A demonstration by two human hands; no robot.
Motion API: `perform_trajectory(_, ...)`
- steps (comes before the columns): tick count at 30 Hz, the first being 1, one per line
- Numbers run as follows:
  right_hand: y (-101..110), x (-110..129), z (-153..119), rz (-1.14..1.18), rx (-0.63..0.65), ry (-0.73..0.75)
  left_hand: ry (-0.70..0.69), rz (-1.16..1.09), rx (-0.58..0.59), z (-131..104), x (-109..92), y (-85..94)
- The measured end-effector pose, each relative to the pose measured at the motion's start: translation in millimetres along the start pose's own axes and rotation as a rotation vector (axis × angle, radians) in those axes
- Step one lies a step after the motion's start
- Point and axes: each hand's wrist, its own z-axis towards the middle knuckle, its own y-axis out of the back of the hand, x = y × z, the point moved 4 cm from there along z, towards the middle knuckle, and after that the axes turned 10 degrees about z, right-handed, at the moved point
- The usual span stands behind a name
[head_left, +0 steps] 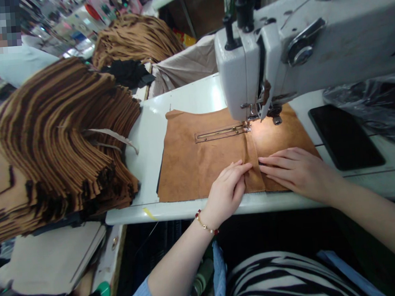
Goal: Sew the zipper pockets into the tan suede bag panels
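Observation:
A brown leather-like panel (181,167) lies flat on the white sewing table, with a zipper (220,133) set in a stitched rectangular opening. The zipper's right end is at the needle and presser foot of the sewing machine (234,73), where a lamp lights the panel. My left hand (229,186) rests on the panel's lower middle, fingers together and pointing right, beside a vertical seam. Just right of that seam, my right hand (297,172) lies on the panel with its fingers stretched out to the left.
A tall stack of brown pieces (64,134) stands at the left. On the right of the table (145,169) are a black phone (345,135) and clear plastic wrapping (377,104). Behind lies a brown fabric heap (139,37). Part of another person shows at the upper left.

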Motion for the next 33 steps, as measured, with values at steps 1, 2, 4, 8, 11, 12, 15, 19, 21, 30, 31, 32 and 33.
perform_trajectory(1,0,0,1,-0.002,0.013,-0.004,-0.006,0.002,0.007,0,-1,0.0)
perform_trajectory(2,0,0,1,0.002,0.025,-0.008,-0.016,0.01,0.018,0,-1,-0.2)
perform_trajectory(4,0,-2,-1,0.026,0.031,-0.022,-0.039,0.05,0.052,1,-4,-1.6)
perform_trajectory(8,1,-7,-7,0.081,0.006,-0.017,-0.059,0.17,0.094,4,-8,-5.1)
perform_trajectory(11,1,-10,-11,0.108,0.005,-0.006,-0.067,0.211,0.108,7,-10,-6.3)
perform_trajectory(12,1,-12,-11,0.114,0.007,-0.004,-0.067,0.216,0.117,7,-10,-6.6)
perform_trajectory(15,1,-14,-12,0.121,0.011,0.007,-0.042,0.225,0.122,8,-10,-6.6)
perform_trajectory(19,1,-14,-9,0.11,0.014,0.02,-0.021,0.238,0.095,8,-9,-6.3)
perform_trajectory(21,1,-15,-8,0.104,0.015,0.024,-0.023,0.244,0.102,9,-9,-6.6)
perform_trajectory(30,5,-13,-3,0.085,0.046,0.063,-0.002,0.367,0.132,18,-13,-7.6)
perform_trajectory(31,5,-10,-2,0.078,0.037,0.055,-0.001,0.366,0.125,18,-13,-7.6)
perform_trajectory(32,5,-7,-2,0.068,0.025,0.044,0.002,0.358,0.115,18,-13,-7.5)
perform_trajectory(33,5,-4,-2,0.053,0.013,0.035,0.006,0.346,0.104,18,-13,-7.2)
